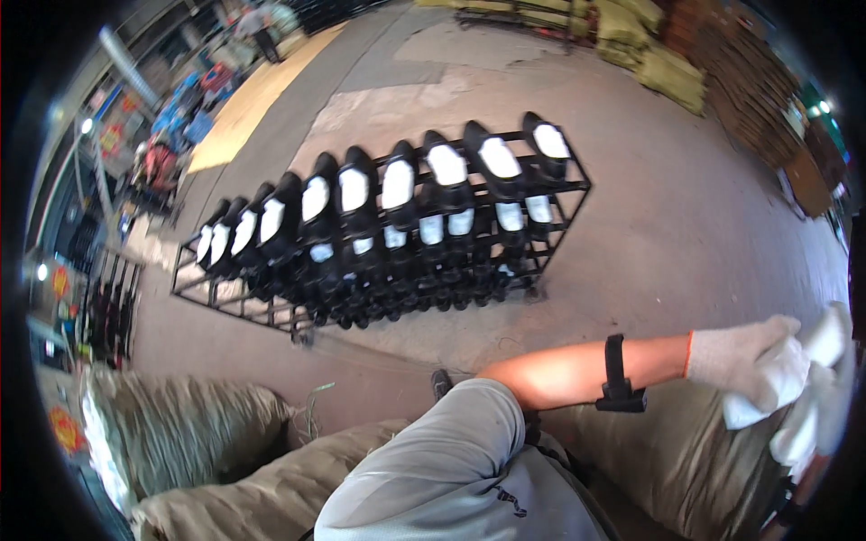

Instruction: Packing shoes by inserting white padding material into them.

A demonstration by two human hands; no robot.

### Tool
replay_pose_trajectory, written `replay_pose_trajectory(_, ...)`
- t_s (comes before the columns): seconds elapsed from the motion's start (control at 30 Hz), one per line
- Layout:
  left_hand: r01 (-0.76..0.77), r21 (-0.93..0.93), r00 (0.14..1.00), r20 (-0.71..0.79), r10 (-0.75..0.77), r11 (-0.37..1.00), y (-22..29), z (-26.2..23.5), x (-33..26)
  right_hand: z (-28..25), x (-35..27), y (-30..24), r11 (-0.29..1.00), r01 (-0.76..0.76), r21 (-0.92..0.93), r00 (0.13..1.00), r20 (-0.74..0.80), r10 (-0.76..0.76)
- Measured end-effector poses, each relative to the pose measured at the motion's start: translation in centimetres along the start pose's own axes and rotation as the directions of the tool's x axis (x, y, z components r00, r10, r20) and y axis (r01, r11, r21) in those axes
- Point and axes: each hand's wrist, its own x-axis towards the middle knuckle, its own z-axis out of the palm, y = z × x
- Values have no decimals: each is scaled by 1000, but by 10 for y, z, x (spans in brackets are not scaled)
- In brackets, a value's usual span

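My left arm reaches across to the right, with a black strap and small black device (pixel 621 395) on the forearm. In a pale knitted glove with an orange cuff edge, my left hand (pixel 744 359) is closed on a soft white wad (pixel 778 377). More white wads (pixel 801 424) lie right beside it, at the picture's right rim; their material is hard to tell. My right hand cannot be made out. Ahead of me stands a black metal rack (pixel 577 189) carrying rows of black shoes (pixel 361 203), with white showing inside the upper ones.
Large woven sacks (pixel 189 424) stand close at my left, and another sack (pixel 672 451) is at my right. Stacked brown boards (pixel 744 81) and yellow-green sacks (pixel 672 77) line the far right. Far left, a person (pixel 257 32) stands near piled goods (pixel 185 108).
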Motion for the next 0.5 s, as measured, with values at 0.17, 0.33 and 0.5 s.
replay_pose_trajectory(0.17,-4,-95,934,-356,-31,995,76,-77,-199,225,55,-81,892,-91,442,736,633,-239)
replay_pose_trajectory(0.33,144,25,633,-771,-72,989,113,-94,-421,418,29,-184,891,-38,453,374,833,-408)
replay_pose_trajectory(0.5,-394,-139,202,-977,-62,908,144,-58,-576,601,-15,-238,476,-428,768,682,620,-387)
